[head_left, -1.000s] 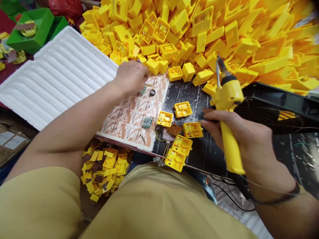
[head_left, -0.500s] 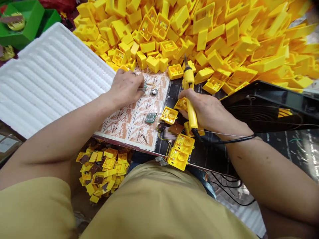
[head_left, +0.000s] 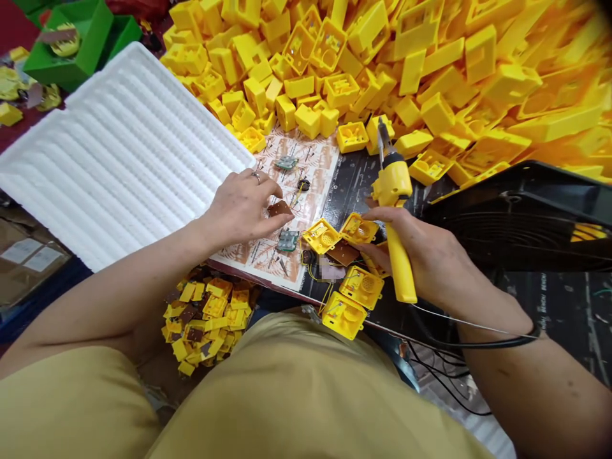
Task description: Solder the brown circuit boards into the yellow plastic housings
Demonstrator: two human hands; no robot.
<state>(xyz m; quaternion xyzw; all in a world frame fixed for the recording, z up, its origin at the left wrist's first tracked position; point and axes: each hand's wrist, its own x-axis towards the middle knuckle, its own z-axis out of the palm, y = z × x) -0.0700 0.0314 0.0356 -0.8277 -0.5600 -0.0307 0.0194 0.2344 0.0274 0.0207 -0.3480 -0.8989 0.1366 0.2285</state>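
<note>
My left hand [head_left: 243, 205] pinches a small brown circuit board [head_left: 280, 208] over the printed sheet [head_left: 268, 220]. A green circuit board [head_left: 287, 240] lies just below it, another [head_left: 285, 162] farther up the sheet beside a small black speaker [head_left: 303, 185]. My right hand [head_left: 425, 255] grips a yellow soldering iron [head_left: 394, 210], its tip pointing up and away, and its fingers also touch an open yellow plastic case [head_left: 359, 228]. More open yellow cases [head_left: 324, 235] [head_left: 361, 286] [head_left: 343, 314], wired together, lie between my hands.
A huge heap of yellow plastic housings [head_left: 406, 70] fills the back and right. A white ribbed foam tray [head_left: 119, 146] lies at the left, green bins [head_left: 71, 44] behind it. A black fan [head_left: 526, 217] sits at the right. Yellow and brown small parts [head_left: 205, 315] are piled below the board edge.
My left hand has pulled back toward me from the upper sheet and now holds a brown board. My right hand with the soldering iron shifted slightly right and nearer the open cases.
</note>
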